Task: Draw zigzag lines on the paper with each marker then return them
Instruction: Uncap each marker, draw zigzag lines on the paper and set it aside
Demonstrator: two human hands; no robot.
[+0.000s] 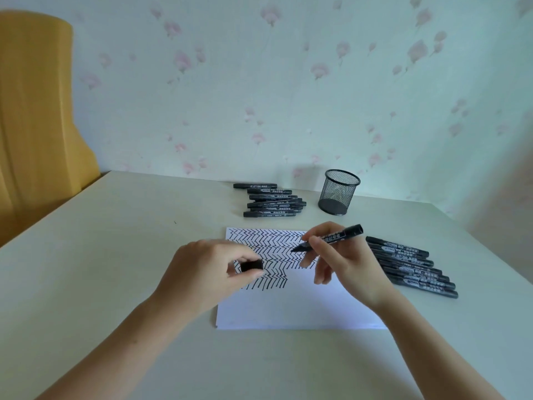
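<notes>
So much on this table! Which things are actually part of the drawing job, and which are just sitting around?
Part of the job:
- uncapped marker in the right hand
- cap in the left hand
- paper
- markers by the paper
- markers at the back

Just lying about:
- empty mesh pen cup
- yellow chair

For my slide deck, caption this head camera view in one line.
Right hand holds an uncapped marker over zigzag-filled paper; left hand pinches its cap.
</notes>
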